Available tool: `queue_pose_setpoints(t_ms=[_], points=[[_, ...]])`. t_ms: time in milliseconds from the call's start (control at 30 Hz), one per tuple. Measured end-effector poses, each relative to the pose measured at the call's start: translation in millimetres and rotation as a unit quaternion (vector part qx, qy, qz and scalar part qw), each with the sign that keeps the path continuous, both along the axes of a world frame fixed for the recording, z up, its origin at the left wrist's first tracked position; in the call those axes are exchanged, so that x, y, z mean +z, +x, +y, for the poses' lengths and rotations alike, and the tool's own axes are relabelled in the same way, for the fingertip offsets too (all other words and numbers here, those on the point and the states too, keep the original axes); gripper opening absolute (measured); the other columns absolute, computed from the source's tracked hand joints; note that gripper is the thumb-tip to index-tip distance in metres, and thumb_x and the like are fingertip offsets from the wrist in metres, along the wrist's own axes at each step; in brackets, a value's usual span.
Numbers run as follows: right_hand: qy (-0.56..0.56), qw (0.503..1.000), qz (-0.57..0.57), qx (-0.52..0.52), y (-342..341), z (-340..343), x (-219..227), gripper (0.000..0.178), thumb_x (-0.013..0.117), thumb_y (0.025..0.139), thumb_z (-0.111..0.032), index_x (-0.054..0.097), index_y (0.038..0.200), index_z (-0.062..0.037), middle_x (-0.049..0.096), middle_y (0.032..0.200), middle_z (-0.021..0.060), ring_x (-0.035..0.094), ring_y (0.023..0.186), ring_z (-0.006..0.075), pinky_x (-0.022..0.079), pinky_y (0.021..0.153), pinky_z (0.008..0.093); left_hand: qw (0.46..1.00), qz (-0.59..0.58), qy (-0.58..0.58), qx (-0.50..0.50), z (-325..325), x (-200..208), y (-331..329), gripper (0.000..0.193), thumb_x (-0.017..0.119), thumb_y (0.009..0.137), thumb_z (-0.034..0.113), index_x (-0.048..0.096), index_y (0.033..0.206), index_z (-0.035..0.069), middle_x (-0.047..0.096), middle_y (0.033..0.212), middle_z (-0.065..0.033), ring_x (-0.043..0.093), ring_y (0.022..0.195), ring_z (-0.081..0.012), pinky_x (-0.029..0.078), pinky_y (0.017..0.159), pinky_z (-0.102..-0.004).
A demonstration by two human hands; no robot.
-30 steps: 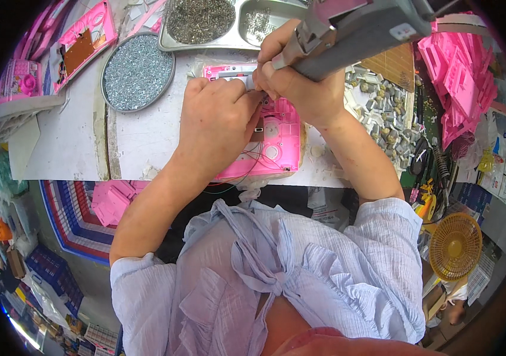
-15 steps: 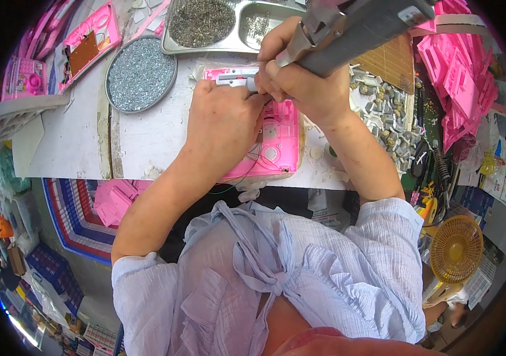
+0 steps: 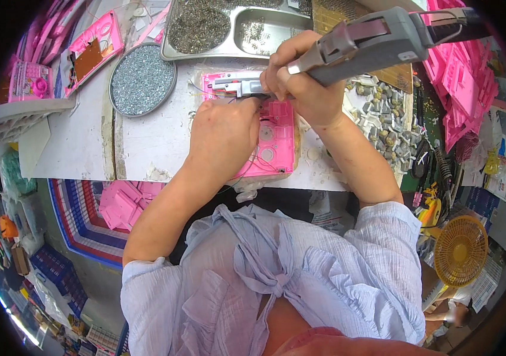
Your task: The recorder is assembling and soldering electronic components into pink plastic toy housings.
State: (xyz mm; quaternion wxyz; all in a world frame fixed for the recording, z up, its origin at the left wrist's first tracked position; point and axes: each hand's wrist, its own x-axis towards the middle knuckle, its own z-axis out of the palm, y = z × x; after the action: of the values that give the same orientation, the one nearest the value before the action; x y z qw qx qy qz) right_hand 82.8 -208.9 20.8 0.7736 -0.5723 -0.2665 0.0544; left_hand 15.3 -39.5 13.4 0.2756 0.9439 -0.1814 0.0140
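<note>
On the worktable lies a pink plastic housing (image 3: pixel 279 142) with thin wires and round openings. Across its upper part sits a grey-and-white plastic part (image 3: pixel 242 87). My left hand (image 3: pixel 224 135) is closed over the housing's left side, just below that part; its fingertips are hidden, and so is anything they pinch. My right hand (image 3: pixel 315 95) wraps its fingers round the front end of a dark grey electric screwdriver (image 3: pixel 366 50), whose body slants up to the right. The screwdriver's tip is hidden by the fingers, close to the grey-and-white part.
Left of the housing stands a round tray of small screws (image 3: pixel 143 80). A metal tray (image 3: pixel 253 56) with small metal parts lies behind. To the right are a heap of small grey and white parts (image 3: pixel 378 118) and stacked pink pieces (image 3: pixel 458 89). A striped basket (image 3: pixel 78 222) stands below the table's edge.
The screwdriver's body has tilted over to the right, lying flatter. My left hand has slid slightly down, showing more of the grey-and-white part. The whole view has shifted a little.
</note>
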Motion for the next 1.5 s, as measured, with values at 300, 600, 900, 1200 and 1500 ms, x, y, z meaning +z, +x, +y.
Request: queue_pose_setpoints(t_ms=[300,600,900,1200,1500], points=[[0.031,0.998,-0.062,0.009,-2.3,2.6,-3.7,0.017,0.061,0.089,0.0,0.055,0.104,-0.0005,0.056,0.073,0.0088,0.051,0.054,0.0153,0.05,0.06,0.0376,0.993,0.036,-0.107,0.028,5.5,5.8,1.9,0.016,0.062,0.089,0.011,0.075,0.097,0.005,0.07,0.073,-0.0146,0.069,0.069,-0.0334,0.051,0.071,-0.0473],[-0.084,0.996,-0.008,-0.042,-5.6,22.8,12.5,0.015,0.061,0.084,0.007,0.061,0.099,0.0049,0.064,0.076,0.0074,0.064,0.066,0.0132,0.053,0.062,0.0283,0.986,-0.122,-0.099,0.061,19.3,2.3,-7.2,0.013,0.067,0.083,0.008,0.073,0.095,0.009,0.069,0.076,-0.0052,0.065,0.07,-0.0246,0.04,0.073,-0.0409],[-0.164,0.981,0.097,0.021,13.1,38.4,45.5,0.015,0.063,0.079,-0.002,0.062,0.092,0.0059,0.063,0.066,0.0064,0.056,0.053,0.0114,0.043,0.049,0.026,0.992,-0.105,-0.048,0.043,8.9,-9.2,-7.8,0.017,0.069,0.083,0.014,0.076,0.099,0.011,0.07,0.087,-0.0053,0.066,0.082,-0.0251,0.04,0.08,-0.0425],[-0.075,0.987,0.139,0.022,13.0,31.6,35.9,0.019,0.061,0.081,-0.002,0.06,0.098,0.007,0.055,0.063,0.0076,0.054,0.051,0.0148,0.05,0.057,0.0338,0.999,-0.032,-0.029,0.021,4.6,-8.1,2.9,0.016,0.073,0.087,0.025,0.078,0.095,0.012,0.072,0.08,-0.0074,0.068,0.076,-0.0253,0.041,0.081,-0.043],[-0.046,0.992,0.119,0.004,13.6,17.5,32.8,0.022,0.063,0.084,-0.001,0.059,0.105,0.0055,0.058,0.067,0.0088,0.056,0.054,0.0169,0.05,0.058,0.0344,0.998,-0.06,-0.026,0.004,2.5,-10.3,8.1,0.014,0.074,0.088,0.024,0.078,0.092,0.011,0.073,0.08,-0.0075,0.068,0.075,-0.0255,0.042,0.082,-0.0439]])
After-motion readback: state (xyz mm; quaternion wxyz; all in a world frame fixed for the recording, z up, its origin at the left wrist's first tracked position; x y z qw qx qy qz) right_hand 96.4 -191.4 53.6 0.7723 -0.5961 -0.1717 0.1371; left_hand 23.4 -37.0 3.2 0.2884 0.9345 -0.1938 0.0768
